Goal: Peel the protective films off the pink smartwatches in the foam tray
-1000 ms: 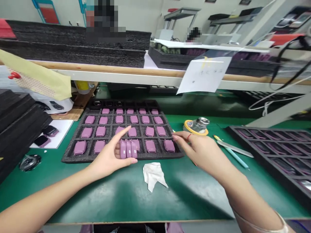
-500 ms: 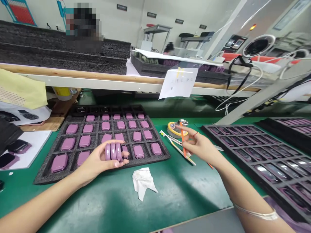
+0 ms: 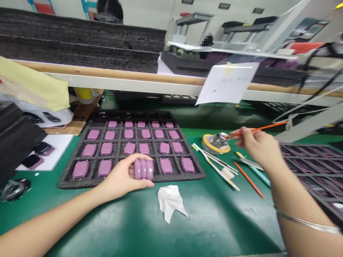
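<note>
Three purple smartwatch cases (image 3: 144,169) stand side by side in the grip of my left hand (image 3: 122,176), held just over the front edge of a black foam tray (image 3: 66,184). That tray carries rows of purple watch cases (image 3: 166,165). My right hand (image 3: 258,144) pinches a thin orange stick (image 3: 273,125), held nearly level. Its left end is at the mouth of a small metal pot (image 3: 222,138), which sits inside a yellow-rimmed tape roll (image 3: 207,148). Whether the tip enters the pot is unclear.
A crumpled white cloth (image 3: 171,201) lies in front of the tray. White sticks (image 3: 217,166), another orange stick (image 3: 249,180) and a light-blue tool (image 3: 258,171) lie to its right. Another watch tray (image 3: 311,167) stands behind my right forearm. A shelf (image 3: 128,81) crosses above.
My right hand has moved to the far right, turning the orange stick from upright to nearly level, its end now at the pot. My left hand still grips the watch cases. The view has shifted.
</note>
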A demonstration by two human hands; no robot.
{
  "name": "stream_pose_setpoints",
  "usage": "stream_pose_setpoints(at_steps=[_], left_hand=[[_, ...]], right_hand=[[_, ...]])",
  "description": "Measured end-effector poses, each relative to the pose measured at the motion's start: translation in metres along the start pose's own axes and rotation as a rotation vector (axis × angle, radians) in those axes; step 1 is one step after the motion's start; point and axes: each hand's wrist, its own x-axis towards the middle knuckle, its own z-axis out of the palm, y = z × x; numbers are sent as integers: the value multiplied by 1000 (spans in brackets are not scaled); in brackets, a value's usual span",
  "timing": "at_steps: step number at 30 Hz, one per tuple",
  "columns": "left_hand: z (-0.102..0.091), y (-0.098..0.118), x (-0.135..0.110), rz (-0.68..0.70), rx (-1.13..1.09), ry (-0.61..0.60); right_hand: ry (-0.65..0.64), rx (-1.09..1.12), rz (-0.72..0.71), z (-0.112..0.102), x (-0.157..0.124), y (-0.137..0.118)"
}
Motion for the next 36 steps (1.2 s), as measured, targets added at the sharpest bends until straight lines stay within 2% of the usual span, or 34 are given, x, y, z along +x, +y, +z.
stream_pose_setpoints(at_steps=[3,5,6,8,9,11,16,20,25,29,33,36], left_hand=[[1,0,1,14,3,-16],[0,-2,1,20,0,-15],[0,-3,2,22,-3,-11],[0,-5,2,33,-16,-7],[0,-6,3,44,-27,-7],[1,-7,3,59,-43,-5],[1,-8,5,36,-66,-4],[1,-13,7,51,-27,-6],[1,-17,8,67,38,9],[2,-17,8,77,20,-12],[2,-17,9,61,8,2],[2,-17,9,62,7,-2]], right_hand=[[-18,-29,54,12,-13,-34],[-110,68,-9,27,-33,-64],[-191,150,-73,36,-47,-79],[-410,476,-332,54,-73,-106],[-473,549,-425,63,-85,-117],[-503,638,-582,78,-101,-129],[-428,616,-765,97,-109,-128],[-472,582,-830,99,-109,-123],[-434,633,-822,102,-110,-123],[-497,620,-835,102,-109,-121],[-485,647,-778,103,-109,-120],[-525,625,-777,103,-109,-120]])
